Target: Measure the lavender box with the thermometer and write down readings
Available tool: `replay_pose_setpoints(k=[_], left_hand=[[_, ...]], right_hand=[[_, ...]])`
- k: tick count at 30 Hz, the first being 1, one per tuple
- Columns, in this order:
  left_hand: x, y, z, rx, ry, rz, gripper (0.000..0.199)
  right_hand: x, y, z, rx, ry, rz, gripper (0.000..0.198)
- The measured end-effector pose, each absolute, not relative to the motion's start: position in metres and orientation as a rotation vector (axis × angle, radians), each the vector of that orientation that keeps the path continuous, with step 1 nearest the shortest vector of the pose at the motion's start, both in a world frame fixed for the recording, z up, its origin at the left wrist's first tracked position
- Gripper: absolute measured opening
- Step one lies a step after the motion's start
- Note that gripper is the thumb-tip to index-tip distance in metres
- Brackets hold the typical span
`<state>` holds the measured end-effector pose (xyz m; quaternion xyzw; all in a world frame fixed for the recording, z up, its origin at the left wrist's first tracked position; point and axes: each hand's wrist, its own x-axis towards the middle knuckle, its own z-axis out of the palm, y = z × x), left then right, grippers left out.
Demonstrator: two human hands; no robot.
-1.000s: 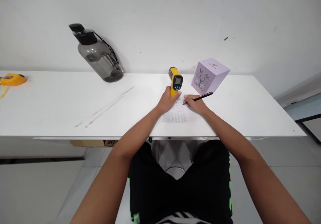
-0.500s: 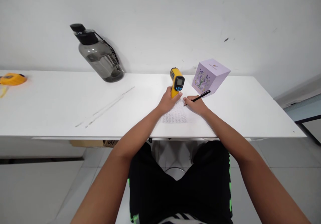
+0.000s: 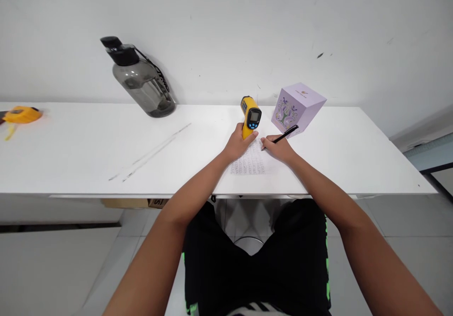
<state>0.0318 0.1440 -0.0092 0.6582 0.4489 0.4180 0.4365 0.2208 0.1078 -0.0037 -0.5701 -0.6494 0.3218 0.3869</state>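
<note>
My left hand [image 3: 238, 142] is wrapped round the handle of a yellow and black infrared thermometer [image 3: 251, 113], its small grey screen and blue buttons facing me. A black pen [image 3: 286, 134] is pinched in my right hand [image 3: 279, 148], its tip down at the paper. Under both hands lies a sheet of paper [image 3: 247, 165] covered in rows of small handwriting; its upper part is partly hidden by my left hand. Just behind my right hand sits a lilac box [image 3: 300, 106] with a floral print.
On the white table [image 3: 85, 146], a grey water bottle [image 3: 145, 85] with a black lid stands by the wall, left of my hands. A yellow tape measure [image 3: 23, 114] is at the far left. Dark streaks mark the tabletop. The table's front edge runs above my lap.
The whole view has shifted slightly, bringing more of the tape measure in at the left. My right hand has moved very little with the pen; my left hand keeps the thermometer in place.
</note>
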Motion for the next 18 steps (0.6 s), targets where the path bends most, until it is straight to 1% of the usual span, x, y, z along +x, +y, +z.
replay_pose_setpoints(k=[8, 18], left_hand=[[0.031, 0.1437, -0.0088, 1.664, 1.136, 1.032, 0.043], [0.0314, 0.1437, -0.0091, 1.669, 1.128, 1.044, 0.043]], right_hand=[[0.2201, 0.1077, -0.0034, -1.449, -1.629, 0.754, 0.038], [0.2206, 0.1083, -0.002, -1.455, -1.626, 0.764, 0.037]])
